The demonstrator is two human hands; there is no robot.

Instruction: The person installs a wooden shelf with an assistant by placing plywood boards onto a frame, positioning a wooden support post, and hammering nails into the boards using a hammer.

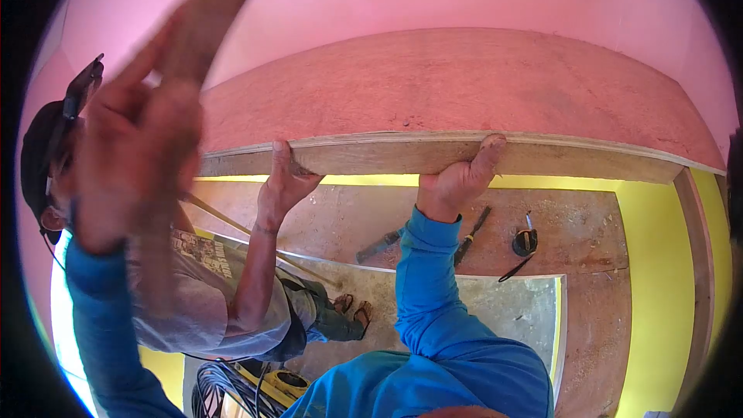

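My left hand (139, 135), raised close to the camera and smeared by motion, is closed around the wooden handle of what looks like a hammer (220, 8). Its upper end runs out of the frame. With the thumb on top and the palm against the front, my right hand (457, 186) grips the front edge of a reddish plywood shelf (464, 81). A wooden batten (371, 158) runs beneath that edge. One small dark nail head (406, 123) shows on the plywood. Left of my right hand, a co-worker's hand (280, 186) also supports the batten.
The co-worker (193, 286) stands at left. On a lower plywood surface (588, 220) lie a tape measure (525, 242), a dark long tool (473, 236) and a dark cylindrical object (379, 246). Black coiled cable (224, 387) hangs at the bottom. A wooden post (696, 255) stands at right.
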